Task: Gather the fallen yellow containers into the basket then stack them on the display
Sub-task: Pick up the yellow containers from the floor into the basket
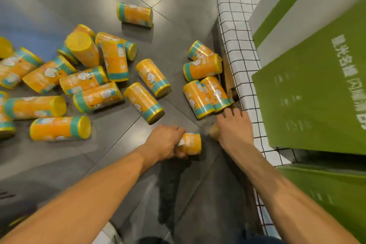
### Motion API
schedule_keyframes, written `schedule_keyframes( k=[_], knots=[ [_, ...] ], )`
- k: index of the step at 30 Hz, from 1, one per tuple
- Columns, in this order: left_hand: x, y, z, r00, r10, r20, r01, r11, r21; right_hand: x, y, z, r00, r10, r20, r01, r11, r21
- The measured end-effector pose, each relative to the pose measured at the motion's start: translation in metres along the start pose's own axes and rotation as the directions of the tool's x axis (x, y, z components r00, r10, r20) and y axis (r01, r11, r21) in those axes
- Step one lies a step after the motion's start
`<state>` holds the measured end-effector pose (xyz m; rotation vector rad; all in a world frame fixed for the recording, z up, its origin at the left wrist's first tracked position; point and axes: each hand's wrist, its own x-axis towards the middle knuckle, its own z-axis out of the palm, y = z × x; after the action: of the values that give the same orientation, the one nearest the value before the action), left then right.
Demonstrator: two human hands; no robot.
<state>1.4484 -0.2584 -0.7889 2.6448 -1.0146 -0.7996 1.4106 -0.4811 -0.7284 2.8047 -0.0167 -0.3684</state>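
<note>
Several yellow containers with teal bands lie scattered on the grey tile floor, most in a heap (85,77) at the left. My left hand (166,142) grips one container (191,143) lying on the floor at centre. My right hand (234,128) reaches forward with fingers spread, its fingertips just below a pair of containers (206,96) that lie against the base of the display (239,49), which is draped in white cloth with a black grid. No basket is in view.
Green panels (309,101) with white print cover the display's top at the right. A single container (135,14) lies apart at the far centre. Two more containers (202,61) rest against the display's cloth.
</note>
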Motion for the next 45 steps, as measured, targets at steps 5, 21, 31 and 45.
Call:
schedule_keyframes(
  k=[5,21,31,45],
  knots=[
    [-0.018,-0.009,-0.001,0.924,-0.383,0.004,0.347,0.832,-0.434,-0.005,-0.012,-0.014,0.981,0.156,0.113,-0.185,0.925,0.331],
    [-0.113,-0.022,-0.152,0.632,-0.761,-0.146,0.319,0.428,-0.846,0.009,-0.034,-0.124,0.912,-0.213,0.351,-0.37,-0.057,0.927],
    [-0.252,-0.025,-0.284,0.372,-0.873,-0.316,0.183,0.403,-0.897,-0.008,-0.101,-0.302,0.924,-0.381,-0.023,-0.008,-0.079,0.997],
    [-0.51,-0.072,-0.248,-0.208,-0.961,-0.184,0.217,0.138,-0.966,-0.106,-0.289,-0.455,0.639,-0.747,-0.183,0.543,0.27,0.795]
  ],
)
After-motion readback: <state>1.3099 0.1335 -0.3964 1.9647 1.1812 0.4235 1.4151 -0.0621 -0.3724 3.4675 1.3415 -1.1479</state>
